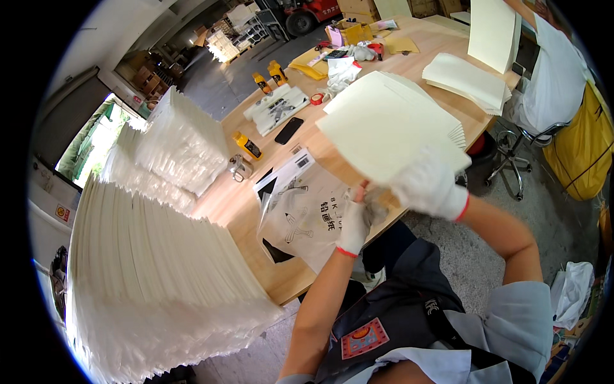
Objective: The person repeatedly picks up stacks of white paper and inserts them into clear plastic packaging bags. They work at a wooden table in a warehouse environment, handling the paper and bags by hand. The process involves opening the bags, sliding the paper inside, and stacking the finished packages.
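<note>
Pale wood tops the bench (pixel 256 253), set on a grey floor (pixel 211 89) in a storage hall. On it, toward the near edge, lies the clear bag (pixel 297 208) with black print, slightly crumpled; dark patches show at its left side. Left hand (pixel 355 230), in a white glove with a red cuff, is at the bag's right edge, its fingers closed on the plastic, so the bag spreads out to the left of them. Right hand (pixel 432 189), gloved alike, is to the right of the bag at the near edge of the paper (pixel 393 121); it is blurred, and whether its fingers grip cannot be told. That cream paper is a fanned stack, beyond the bag and to its right.

Just beyond the bag are a phone (pixel 289 130) and an orange bottle (pixel 247 145), with a metal object (pixel 240 168) left of the bottle. Farther from the bag come white packs (pixel 278 110), a tape roll (pixel 317 99) and two more bottles (pixel 268 77). Tall stacks of wrapped sheets (pixel 153 269) rise left of the bag. Well off to its right are a smaller pile (pixel 465 82) and a co-worker (pixel 559 77) in white near an upright sheet (pixel 494 35). Far beyond the bag is a red forklift (pixel 307 16).
</note>
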Motion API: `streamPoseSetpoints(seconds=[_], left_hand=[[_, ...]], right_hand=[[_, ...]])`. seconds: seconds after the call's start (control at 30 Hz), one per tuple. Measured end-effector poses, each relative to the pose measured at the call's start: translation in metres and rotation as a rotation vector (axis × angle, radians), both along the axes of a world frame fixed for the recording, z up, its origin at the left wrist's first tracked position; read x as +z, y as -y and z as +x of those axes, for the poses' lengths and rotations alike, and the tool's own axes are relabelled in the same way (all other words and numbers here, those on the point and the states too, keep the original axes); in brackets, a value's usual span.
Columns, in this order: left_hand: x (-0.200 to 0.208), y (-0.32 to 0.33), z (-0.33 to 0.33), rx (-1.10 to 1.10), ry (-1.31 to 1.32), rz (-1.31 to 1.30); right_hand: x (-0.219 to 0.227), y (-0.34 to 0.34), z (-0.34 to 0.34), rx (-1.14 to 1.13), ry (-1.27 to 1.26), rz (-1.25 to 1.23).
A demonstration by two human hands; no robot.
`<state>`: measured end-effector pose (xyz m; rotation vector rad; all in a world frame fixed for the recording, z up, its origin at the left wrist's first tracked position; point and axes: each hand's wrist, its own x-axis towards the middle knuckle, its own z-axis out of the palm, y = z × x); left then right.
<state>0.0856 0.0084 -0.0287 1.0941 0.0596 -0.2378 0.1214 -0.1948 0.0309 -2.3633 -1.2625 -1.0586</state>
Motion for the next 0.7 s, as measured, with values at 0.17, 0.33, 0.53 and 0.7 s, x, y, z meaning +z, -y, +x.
streamPoseSetpoints(seconds=[0.17,0.33,0.53,0.7], left_hand=[[-0.012,-0.041,0.005,0.065,-0.253,0.256],[0.008,-0.111,-0.003,-0.241,0.159,0.935],[0.049,-0.020,-0.047,-0.132,0.192,1.372],[0.016,-0.004,-0.061,-0.239,0.433,1.197]], right_hand=[[0.008,-0.002,-0.062,0.138,-0.662,0.114],[-0.047,0.046,-0.028,-0.025,-1.377,0.743],[-0.086,-0.027,-0.037,0.361,-1.462,0.910],[-0.085,-0.041,-0.047,-0.118,-1.342,0.792]])
